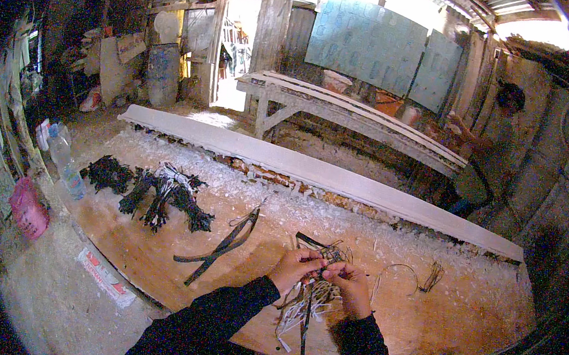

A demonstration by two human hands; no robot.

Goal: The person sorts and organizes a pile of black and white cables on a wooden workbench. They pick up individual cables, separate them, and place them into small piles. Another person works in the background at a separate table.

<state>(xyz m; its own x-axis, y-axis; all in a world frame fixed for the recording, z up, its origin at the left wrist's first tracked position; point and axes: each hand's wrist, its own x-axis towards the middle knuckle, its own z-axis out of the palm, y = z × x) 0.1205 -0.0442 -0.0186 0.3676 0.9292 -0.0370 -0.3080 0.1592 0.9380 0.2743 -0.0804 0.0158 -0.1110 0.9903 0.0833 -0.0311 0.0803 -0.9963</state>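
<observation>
My left hand (pixel 295 268) and my right hand (pixel 349 286) meet over a wooden board (pixel 156 254), both pinching a bundle of pale and dark fibre strips (pixel 307 304) that hangs down between my dark-sleeved forearms. More loose dark strands (pixel 322 248) lie just beyond my fingers. A pair of long dark straps (pixel 224 243) lies on the board to the left of my left hand. Several tied dark bundles (pixel 161 197) sit further left.
A long white plank (pixel 338 179) runs across behind the board, with white shavings along it. A plastic bottle (pixel 69 165) and a pink bag (pixel 28 209) stand at the left. A wooden bench (pixel 351 112) is behind. A person (pixel 489 155) works at the right.
</observation>
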